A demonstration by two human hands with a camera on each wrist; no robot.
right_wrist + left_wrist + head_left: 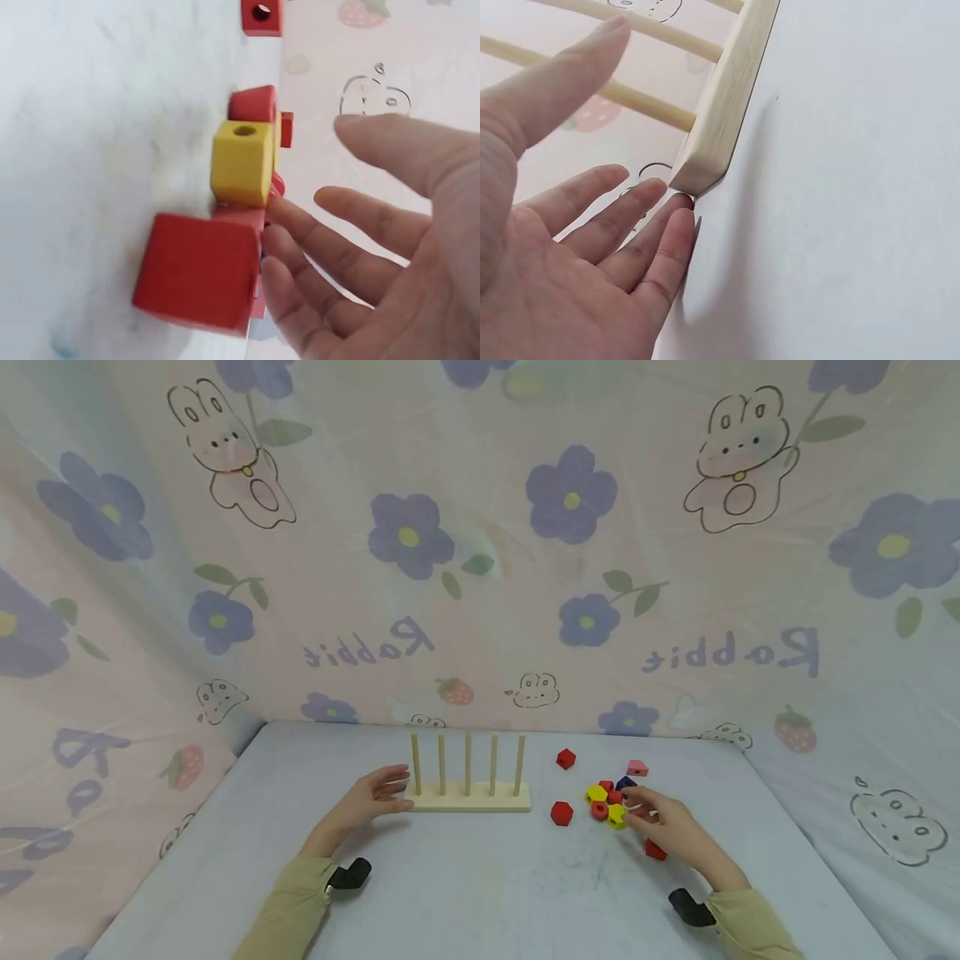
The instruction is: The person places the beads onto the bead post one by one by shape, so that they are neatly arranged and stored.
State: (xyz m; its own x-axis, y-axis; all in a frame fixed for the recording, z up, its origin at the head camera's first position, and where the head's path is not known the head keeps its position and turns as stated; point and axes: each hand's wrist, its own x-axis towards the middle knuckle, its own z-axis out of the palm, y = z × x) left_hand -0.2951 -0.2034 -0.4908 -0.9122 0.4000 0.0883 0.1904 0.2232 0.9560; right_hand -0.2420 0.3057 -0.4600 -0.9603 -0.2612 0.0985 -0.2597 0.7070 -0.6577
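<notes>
A pale wooden peg rack (468, 802) with several upright pegs stands near the back of the table. My left hand (369, 797) is at its left end, fingers extended and thumb apart. In the left wrist view, the fingertips lie close by the corner of the rack's base (724, 112); whether they touch is unclear. My right hand (667, 828) is at a cluster of beads, its fingers loosely bent around nothing. Close to those fingers, the right wrist view has a yellow bead (240, 166) with a hole and a large red bead (196, 274).
Two red beads (562, 813) lie apart between rack and cluster, one farther back. A pink bead (637, 768) sits behind the cluster, beside a dark blue bead (626, 784). Another red bead (656, 850) is partly under the right hand. A printed cloth (480, 593) hangs behind the table.
</notes>
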